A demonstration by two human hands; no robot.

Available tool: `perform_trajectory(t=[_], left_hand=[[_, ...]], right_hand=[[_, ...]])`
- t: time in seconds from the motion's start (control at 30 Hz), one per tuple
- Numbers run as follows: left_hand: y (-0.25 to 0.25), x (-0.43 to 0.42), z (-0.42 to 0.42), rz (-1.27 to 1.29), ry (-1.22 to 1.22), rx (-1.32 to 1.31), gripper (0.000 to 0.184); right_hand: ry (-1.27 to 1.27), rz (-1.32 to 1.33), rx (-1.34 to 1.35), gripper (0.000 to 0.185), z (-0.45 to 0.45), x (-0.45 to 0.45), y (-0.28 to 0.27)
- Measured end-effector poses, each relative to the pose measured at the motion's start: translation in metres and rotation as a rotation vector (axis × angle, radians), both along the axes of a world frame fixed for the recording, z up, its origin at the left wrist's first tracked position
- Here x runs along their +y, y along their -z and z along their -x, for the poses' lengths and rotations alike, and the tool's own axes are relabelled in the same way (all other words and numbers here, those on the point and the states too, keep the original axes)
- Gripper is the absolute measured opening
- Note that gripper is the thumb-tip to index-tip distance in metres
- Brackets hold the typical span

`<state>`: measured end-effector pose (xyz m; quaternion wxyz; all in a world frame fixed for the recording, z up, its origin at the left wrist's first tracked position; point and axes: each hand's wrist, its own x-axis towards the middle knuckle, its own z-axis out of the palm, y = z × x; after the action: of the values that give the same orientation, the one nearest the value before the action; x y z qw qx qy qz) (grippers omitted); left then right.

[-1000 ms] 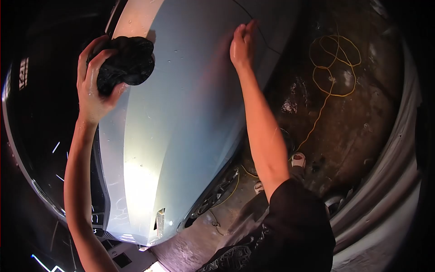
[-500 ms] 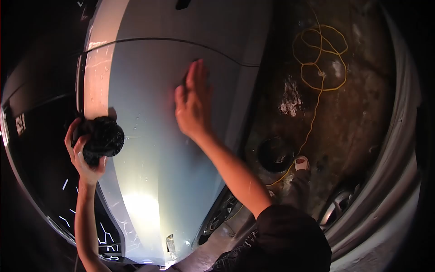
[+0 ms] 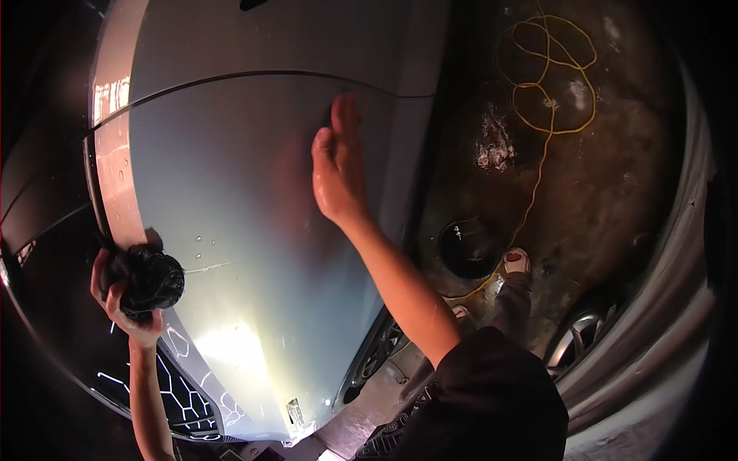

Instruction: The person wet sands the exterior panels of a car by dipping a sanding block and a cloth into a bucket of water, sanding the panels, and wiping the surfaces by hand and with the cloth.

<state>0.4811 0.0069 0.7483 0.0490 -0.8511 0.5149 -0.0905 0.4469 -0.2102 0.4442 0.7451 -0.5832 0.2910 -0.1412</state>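
- Left hand (image 3: pixel 131 321) grasps a black wad (image 3: pixel 154 283) at the car panel's (image 3: pixel 231 154) left edge; a loose grip could drop it.
- Right hand (image 3: pixel 338 173) over the panel, fingers extended (anything held? cannot tell), could slip if wet.
- Yellow cord (image 3: pixel 536 182) right of the panel could snag the foot (image 3: pixel 517 261).

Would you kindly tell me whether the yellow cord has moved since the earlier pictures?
No. The yellow cord keeps the same loops on the floor, and its lower run passes right of the same whitish patch in every picture.
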Motion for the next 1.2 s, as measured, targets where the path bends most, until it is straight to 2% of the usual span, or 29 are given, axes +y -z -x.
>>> perform_trajectory(t=[0.07, 0.13, 0.17, 0.23, 0.37, 0.5, 0.57, 0.6, 0.63, 0.67, 0.73, 0.77, 0.87, 0.93, 1.0, 1.07, 1.13, 1.17, 1.2], left_hand=[[0.001, -0.002, -0.003, 0.002, 0.009, -0.004, 0.059], [0.002, -0.002, 0.0, 0.018, 0.007, -0.012, 0.059], [0.002, -0.003, 0.0, 0.006, 0.002, -0.014, 0.059], [0.001, -0.005, -0.001, 0.005, 0.0, 0.002, 0.06], [0.0, -0.006, -0.004, -0.021, 0.026, -0.074, 0.061], [-0.003, -0.006, -0.002, -0.014, 0.023, -0.05, 0.063], [-0.004, -0.005, 0.0, -0.053, 0.021, -0.069, 0.064], [-0.003, -0.005, 0.001, -0.054, 0.022, -0.065, 0.064], [-0.002, -0.004, 0.003, -0.031, 0.029, -0.045, 0.064], [-0.001, -0.004, 0.0, -0.007, 0.046, -0.025, 0.064], [0.0, -0.007, -0.002, -0.009, 0.058, -0.029, 0.064], [-0.001, -0.007, -0.002, -0.013, 0.051, -0.044, 0.064], [-0.001, -0.001, -0.001, 0.004, 0.031, -0.037, 0.063], [-0.007, 0.0, 0.0, -0.091, -0.01, -0.093, 0.062], [-0.008, -0.002, -0.002, -0.064, 0.005, -0.067, 0.064], [-0.001, 0.0, -0.004, -0.041, 0.012, -0.027, 0.066], [0.001, 0.007, -0.001, 0.059, -0.017, -0.051, 0.064], [-0.002, 0.006, -0.002, 0.061, 0.001, -0.013, 0.064], [-0.003, 0.007, 0.0, 0.055, -0.009, -0.015, 0.064]], right_hand=[[-0.015, 0.027, 0.038, 0.063, -0.02, -0.01, 0.041], [0.16, -0.331, 0.043, 0.064, -0.043, -0.025, 0.063], [0.141, -0.187, 0.095, 0.067, -0.049, -0.013, 0.055], [0.127, 0.139, -0.155, 0.071, -0.018, 0.013, -0.037], [0.024, 0.279, -0.152, 0.068, -0.014, 0.001, -0.022], [0.16, -0.063, 0.073, 0.068, -0.049, -0.007, 0.058], [0.175, 0.366, -0.198, 0.076, -0.022, 0.008, -0.025], [0.175, 0.366, -0.193, 0.076, -0.003, 0.017, -0.03], [0.03, 0.425, -0.262, 0.076, 0.015, 0.024, -0.03], [-0.106, 0.486, -0.325, 0.076, 0.022, 0.026, -0.022], [0.22, -0.053, -0.319, 0.071, -0.015, 0.023, 0.087], [0.219, -0.062, -0.307, 0.071, -0.014, 0.024, 0.115], [-0.039, 0.09, 0.105, 0.07, -0.002, 0.014, 0.171], [-0.067, 0.036, -0.024, 0.07, 0.085, 0.097, 0.134], [-0.184, -0.038, -0.087, 0.072, 0.159, 0.138, 0.121], [-0.222, 0.137, 0.056, 0.074, 0.129, 0.12, 0.17], [0.039, 0.334, -0.011, 0.063, 0.043, 0.034, 0.234], [-0.022, 0.278, 0.255, 0.058, 0.004, -0.015, 0.256], [-0.082, 0.354, 0.426, 0.058, -0.02, -0.044, 0.263]])
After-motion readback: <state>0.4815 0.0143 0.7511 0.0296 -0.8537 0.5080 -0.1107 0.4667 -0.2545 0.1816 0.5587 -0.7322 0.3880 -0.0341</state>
